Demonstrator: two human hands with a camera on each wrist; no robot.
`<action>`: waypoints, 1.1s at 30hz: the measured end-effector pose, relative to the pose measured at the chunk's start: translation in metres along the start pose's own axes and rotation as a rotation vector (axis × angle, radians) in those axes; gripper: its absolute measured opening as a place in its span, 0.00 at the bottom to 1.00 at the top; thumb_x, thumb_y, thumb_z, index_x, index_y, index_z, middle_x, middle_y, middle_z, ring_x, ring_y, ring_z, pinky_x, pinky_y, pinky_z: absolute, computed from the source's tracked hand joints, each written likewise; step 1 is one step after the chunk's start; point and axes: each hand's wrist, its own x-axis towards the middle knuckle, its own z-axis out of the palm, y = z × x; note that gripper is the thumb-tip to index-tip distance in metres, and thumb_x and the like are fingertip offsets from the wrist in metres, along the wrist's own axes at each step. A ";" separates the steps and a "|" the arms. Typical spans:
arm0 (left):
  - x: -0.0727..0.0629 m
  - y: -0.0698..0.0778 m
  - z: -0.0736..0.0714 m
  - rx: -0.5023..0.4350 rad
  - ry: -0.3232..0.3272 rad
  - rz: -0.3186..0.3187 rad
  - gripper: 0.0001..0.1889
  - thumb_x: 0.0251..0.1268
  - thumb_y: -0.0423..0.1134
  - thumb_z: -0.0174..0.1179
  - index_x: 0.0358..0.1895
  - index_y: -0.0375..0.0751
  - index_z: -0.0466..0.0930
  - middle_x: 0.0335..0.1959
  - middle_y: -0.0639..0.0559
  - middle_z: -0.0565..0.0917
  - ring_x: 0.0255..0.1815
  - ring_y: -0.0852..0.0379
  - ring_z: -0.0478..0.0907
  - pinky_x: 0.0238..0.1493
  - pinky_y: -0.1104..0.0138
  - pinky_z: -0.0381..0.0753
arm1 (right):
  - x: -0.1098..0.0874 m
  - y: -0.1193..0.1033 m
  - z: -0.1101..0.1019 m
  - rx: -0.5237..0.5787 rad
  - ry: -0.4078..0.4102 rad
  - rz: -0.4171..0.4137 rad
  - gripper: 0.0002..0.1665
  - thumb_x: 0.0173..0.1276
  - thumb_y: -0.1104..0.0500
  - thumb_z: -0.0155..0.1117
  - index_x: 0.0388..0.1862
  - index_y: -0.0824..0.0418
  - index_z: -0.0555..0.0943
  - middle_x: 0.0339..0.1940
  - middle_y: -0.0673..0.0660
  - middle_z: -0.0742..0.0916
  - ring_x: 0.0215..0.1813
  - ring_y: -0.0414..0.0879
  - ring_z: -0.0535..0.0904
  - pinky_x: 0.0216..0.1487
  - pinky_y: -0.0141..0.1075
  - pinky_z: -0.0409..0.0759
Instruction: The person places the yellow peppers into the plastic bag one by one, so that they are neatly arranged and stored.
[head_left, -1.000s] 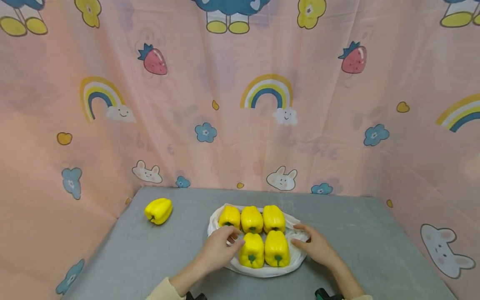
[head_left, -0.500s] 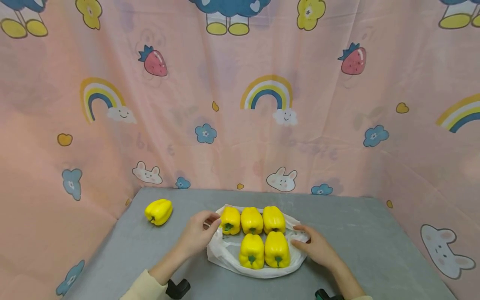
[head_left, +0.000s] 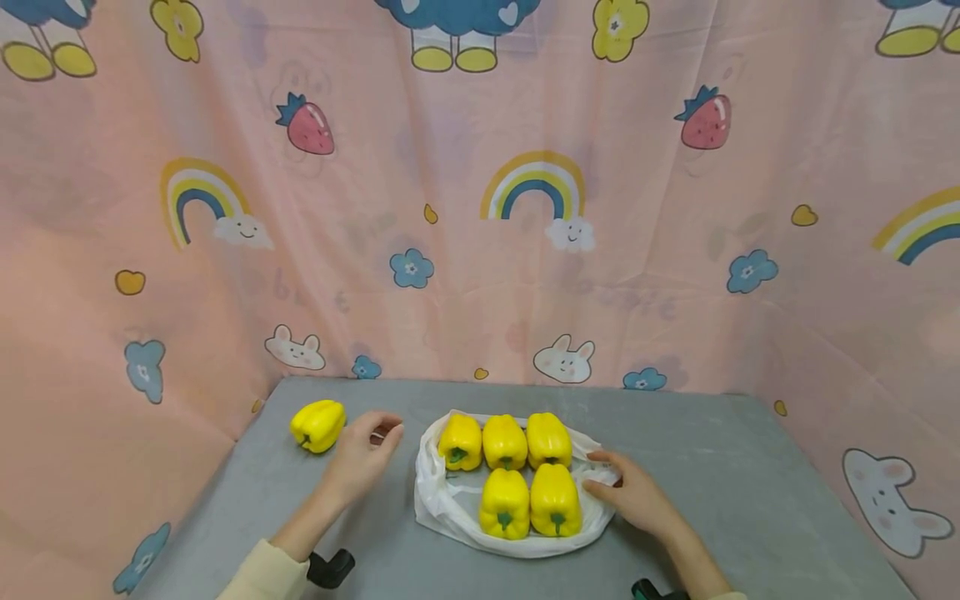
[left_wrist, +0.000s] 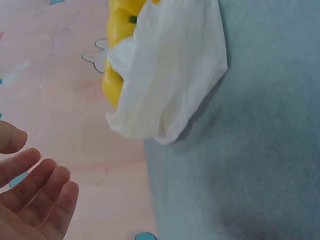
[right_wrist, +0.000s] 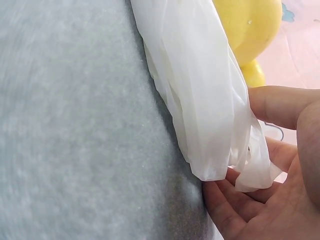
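A white plastic bag lies spread on the table with several yellow bell peppers inside, three in the back row and two in front. One more yellow bell pepper lies by itself at the table's back left. My left hand is just right of that lone pepper, holding nothing; in the left wrist view its fingers are relaxed and slightly bent. At the bag's right side, my right hand holds the rim, the bag's film lying between thumb and fingers in the right wrist view.
The grey table reaches back to a pink printed curtain, which also hangs along both sides. Black devices sit at both wrists.
My left hand has left the bag's inner left side, passed over its left rim and moved left to beside the lone pepper. My right hand stays at the bag's right rim.
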 end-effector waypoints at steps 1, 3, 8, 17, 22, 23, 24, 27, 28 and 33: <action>0.000 -0.003 -0.002 0.006 0.005 -0.002 0.05 0.70 0.31 0.65 0.45 0.37 0.86 0.38 0.51 0.85 0.39 0.56 0.81 0.43 0.62 0.83 | 0.000 0.000 0.000 0.002 -0.001 0.002 0.36 0.68 0.43 0.69 0.68 0.62 0.76 0.64 0.64 0.79 0.43 0.49 0.75 0.42 0.42 0.76; 0.001 -0.009 -0.007 0.018 0.017 -0.010 0.06 0.70 0.31 0.65 0.46 0.37 0.85 0.39 0.50 0.85 0.40 0.56 0.81 0.44 0.60 0.84 | 0.000 -0.001 0.001 0.003 -0.003 0.005 0.37 0.68 0.43 0.69 0.68 0.62 0.76 0.64 0.64 0.79 0.44 0.48 0.75 0.42 0.42 0.76; 0.002 -0.025 -0.018 0.034 0.044 -0.032 0.07 0.71 0.33 0.64 0.47 0.35 0.85 0.40 0.49 0.85 0.41 0.53 0.81 0.46 0.59 0.83 | -0.001 0.000 0.001 0.002 -0.003 0.002 0.37 0.68 0.43 0.70 0.68 0.62 0.76 0.65 0.64 0.79 0.44 0.48 0.76 0.43 0.42 0.77; 0.002 -0.051 -0.032 0.052 0.089 -0.083 0.09 0.72 0.34 0.63 0.49 0.34 0.84 0.42 0.47 0.84 0.44 0.52 0.80 0.47 0.69 0.81 | -0.001 0.000 0.002 0.004 0.004 0.004 0.36 0.68 0.43 0.70 0.68 0.63 0.76 0.64 0.64 0.79 0.44 0.48 0.75 0.44 0.42 0.76; 0.004 -0.062 -0.040 0.091 0.125 -0.061 0.08 0.71 0.32 0.63 0.48 0.32 0.83 0.42 0.44 0.84 0.44 0.49 0.80 0.47 0.63 0.82 | -0.001 -0.001 0.001 0.012 0.000 0.005 0.36 0.68 0.44 0.70 0.68 0.63 0.76 0.64 0.63 0.80 0.43 0.48 0.75 0.43 0.42 0.76; 0.005 -0.064 -0.042 0.100 0.128 -0.065 0.08 0.71 0.32 0.63 0.48 0.32 0.83 0.43 0.43 0.84 0.44 0.48 0.80 0.48 0.59 0.82 | -0.001 -0.001 0.001 0.014 -0.001 0.006 0.36 0.68 0.44 0.70 0.68 0.62 0.76 0.64 0.63 0.80 0.43 0.48 0.75 0.43 0.42 0.76; 0.006 -0.066 -0.044 0.108 0.128 -0.074 0.08 0.71 0.32 0.63 0.48 0.31 0.83 0.43 0.43 0.84 0.45 0.47 0.80 0.49 0.56 0.82 | -0.001 -0.001 0.001 0.016 -0.001 0.006 0.36 0.68 0.44 0.70 0.68 0.62 0.76 0.64 0.63 0.80 0.43 0.48 0.75 0.43 0.42 0.76; 0.007 -0.070 -0.050 0.127 0.115 -0.112 0.10 0.72 0.33 0.62 0.50 0.30 0.82 0.46 0.40 0.83 0.47 0.45 0.79 0.51 0.49 0.80 | -0.001 -0.001 0.001 0.024 -0.002 0.003 0.35 0.68 0.45 0.70 0.68 0.62 0.77 0.64 0.63 0.80 0.44 0.48 0.75 0.44 0.42 0.76; 0.008 -0.071 -0.052 0.130 0.114 -0.120 0.11 0.73 0.34 0.62 0.50 0.30 0.82 0.46 0.39 0.83 0.48 0.44 0.79 0.52 0.48 0.80 | -0.001 -0.001 0.001 0.025 -0.002 0.002 0.35 0.68 0.45 0.70 0.68 0.62 0.77 0.64 0.63 0.80 0.44 0.48 0.75 0.44 0.42 0.76; 0.012 -0.080 -0.062 0.151 0.104 -0.152 0.13 0.75 0.36 0.60 0.53 0.28 0.80 0.49 0.36 0.82 0.50 0.40 0.78 0.54 0.46 0.79 | -0.002 0.000 0.001 0.024 -0.003 0.001 0.35 0.68 0.45 0.70 0.67 0.63 0.77 0.64 0.63 0.80 0.44 0.48 0.75 0.45 0.43 0.77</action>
